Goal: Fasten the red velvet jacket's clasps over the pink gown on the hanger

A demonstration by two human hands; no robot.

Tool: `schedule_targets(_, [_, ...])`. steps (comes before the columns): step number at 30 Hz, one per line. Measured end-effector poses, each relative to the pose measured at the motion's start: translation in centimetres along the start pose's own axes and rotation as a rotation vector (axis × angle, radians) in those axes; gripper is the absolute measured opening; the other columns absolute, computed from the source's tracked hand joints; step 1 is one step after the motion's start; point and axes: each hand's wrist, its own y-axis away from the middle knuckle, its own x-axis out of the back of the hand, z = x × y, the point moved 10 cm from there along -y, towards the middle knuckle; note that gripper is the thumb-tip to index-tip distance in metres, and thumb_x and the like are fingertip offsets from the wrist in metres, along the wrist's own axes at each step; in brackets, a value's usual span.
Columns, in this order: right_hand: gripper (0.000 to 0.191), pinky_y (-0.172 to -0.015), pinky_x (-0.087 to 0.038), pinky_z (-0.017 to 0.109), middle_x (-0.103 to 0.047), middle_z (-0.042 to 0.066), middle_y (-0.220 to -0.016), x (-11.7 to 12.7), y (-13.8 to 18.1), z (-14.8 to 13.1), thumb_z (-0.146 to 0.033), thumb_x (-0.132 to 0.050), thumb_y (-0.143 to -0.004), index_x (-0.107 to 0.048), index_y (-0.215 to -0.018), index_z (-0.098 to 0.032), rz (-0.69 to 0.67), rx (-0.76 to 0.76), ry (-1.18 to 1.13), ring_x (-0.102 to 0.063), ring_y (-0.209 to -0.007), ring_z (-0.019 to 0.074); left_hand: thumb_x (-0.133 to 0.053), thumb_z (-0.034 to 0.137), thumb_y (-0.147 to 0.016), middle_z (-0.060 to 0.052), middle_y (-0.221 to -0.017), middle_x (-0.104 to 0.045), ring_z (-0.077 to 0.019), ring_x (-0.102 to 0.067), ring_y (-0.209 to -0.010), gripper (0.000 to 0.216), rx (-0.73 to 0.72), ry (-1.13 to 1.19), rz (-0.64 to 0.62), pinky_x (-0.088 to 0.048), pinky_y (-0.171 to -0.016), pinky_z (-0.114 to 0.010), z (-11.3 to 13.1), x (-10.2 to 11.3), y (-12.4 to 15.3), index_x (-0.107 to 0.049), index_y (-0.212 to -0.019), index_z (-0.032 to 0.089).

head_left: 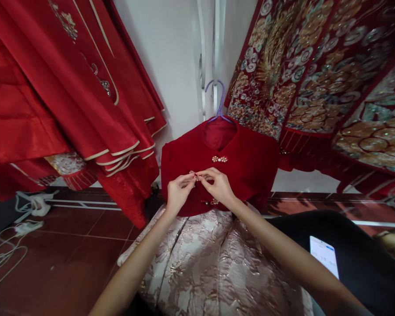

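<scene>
Hanger [220,107] sits inside the red jacket [250,153] whose clasp [197,178] both hands [180,189] [219,186] pinch.

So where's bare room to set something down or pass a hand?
Floor tiles lie bare between the white cables and the brocade fabric; wall shows between the hanging garments. It's crowded on the red top, where left hand and right hand meet at a fastening.

hands [220,186] partly hide the middle clasp [191,172]; phone screen [323,254] unreadable.
</scene>
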Motion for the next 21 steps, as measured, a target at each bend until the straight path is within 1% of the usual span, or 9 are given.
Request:
schedule_targets(4, [0.017,-0.074,-0.055,0.026,-0.065,0.005,-0.091,0.2,0.0,0.0,-0.027,-0.058,-0.087,-0.069,-0.095,-0.018,0.040,-0.001,0.028,-0.064,-0.077,0.0129,-0.069,0.033,-0.074,-0.010,-0.098,-0.073,-0.0199,-0.070,-0.084,0.030,-0.001,-0.022,-0.007,-0.057,-0.083,-0.037,0.0,-0.1,-0.1,-0.072,-0.095,0.013])
schedule_targets(9, [0.013,-0.073,-0.055,0.027,-0.065,0.005,-0.086,0.2,-0.1,0.1,-0.026,-0.058,-0.085,-0.067,-0.089,-0.017,0.056,-0.023,0.064,-0.064,-0.074,0.0131,-0.069,0.030,-0.074,-0.008,-0.088,-0.072,-0.0172,-0.069,-0.078,0.023,-0.011,-0.059,-0.045,-0.057,-0.077,-0.033,0.0,-0.2,-0.4,-0.068,-0.088,0.012])
schedule_targets(11, [0.012,-0.075,-0.056,0.028,-0.067,0.005,-0.088,0.2,0.0,0.3,-0.026,-0.058,-0.085,-0.065,-0.089,-0.017,0.035,-0.044,0.024,-0.065,-0.077,0.0132,-0.066,0.029,-0.076,-0.007,-0.088,-0.070,-0.0159,-0.067,-0.081,0.020,-0.041,-0.069,-0.062,-0.056,-0.077,-0.030,0.1,-0.3,-0.4,-0.063,-0.088,0.013])
schedule_targets(13, [0.013,-0.078,-0.056,0.028,-0.069,0.005,-0.094,0.1,0.4,0.7,-0.026,-0.056,-0.086,-0.063,-0.094,-0.018,-0.029,-0.094,-0.058,-0.067,-0.083,0.0137,-0.064,0.028,-0.078,-0.006,-0.093,-0.066,-0.0142,-0.065,-0.085,0.024,-0.062,-0.080,-0.052,-0.054,-0.079,-0.029,-0.3,-0.5,0.0,-0.057,-0.097,0.015])
schedule_targets(14, [0.014,-0.079,-0.056,0.029,-0.070,0.005,-0.096,0.1,0.8,0.9,-0.026,-0.056,-0.086,-0.062,-0.096,-0.019,-0.069,-0.126,-0.096,-0.068,-0.087,0.0140,-0.062,0.027,-0.079,-0.006,-0.095,-0.064,-0.0133,-0.064,-0.086,0.027,-0.069,-0.086,-0.026,-0.053,-0.080,-0.028,-0.6,-0.5,0.5,-0.054,-0.103,0.016])
schedule_targets(16, [0.017,-0.078,-0.056,0.028,-0.070,0.005,-0.098,0.5,1.8,1.3,-0.027,-0.055,-0.086,-0.062,-0.099,-0.019,-0.137,-0.183,-0.113,-0.068,-0.090,0.0143,-0.057,0.024,-0.082,-0.005,-0.097,-0.061,-0.0119,-0.062,-0.086,0.027,-0.078,-0.113,0.076,-0.052,-0.080,-0.027,-1.3,-0.3,1.7,-0.049,-0.107,0.018])
schedule_targets(18, [0.017,-0.071,-0.056,0.026,-0.070,0.004,-0.090,1.4,3.2,1.5,-0.027,-0.055,-0.086,-0.063,-0.098,-0.019,-0.175,-0.206,-0.031,-0.068,-0.082,0.0138,-0.050,0.021,-0.084,-0.003,-0.093,-0.059,-0.0113,-0.060,-0.082,0.016,-0.064,-0.169,0.170,-0.051,-0.078,-0.026,-2.1,-0.4,3.5,-0.048,-0.100,0.019])
schedule_targets(19, [0.016,-0.066,-0.054,0.025,-0.069,0.003,-0.084,1.8,3.9,1.5,-0.027,-0.056,-0.085,-0.064,-0.096,-0.019,-0.193,-0.206,0.029,-0.066,-0.075,0.0131,-0.047,0.019,-0.084,-0.002,-0.090,-0.058,-0.0115,-0.059,-0.080,0.010,-0.044,-0.205,0.185,-0.050,-0.077,-0.026,-2.5,-0.9,4.4,-0.048,-0.094,0.019])
schedule_targets(21, [0.014,-0.060,-0.051,0.024,-0.066,0.001,-0.075,2.3,5.5,1.6,-0.028,-0.059,-0.083,-0.066,-0.093,-0.020,-0.238,-0.194,0.137,-0.062,-0.064,0.0121,-0.044,0.015,-0.083,-0.002,-0.085,-0.057,-0.0130,-0.058,-0.078,0.007,0.006,-0.297,0.137,-0.049,-0.077,-0.028,-3.3,-2.3,6.1,-0.049,-0.085,0.019])
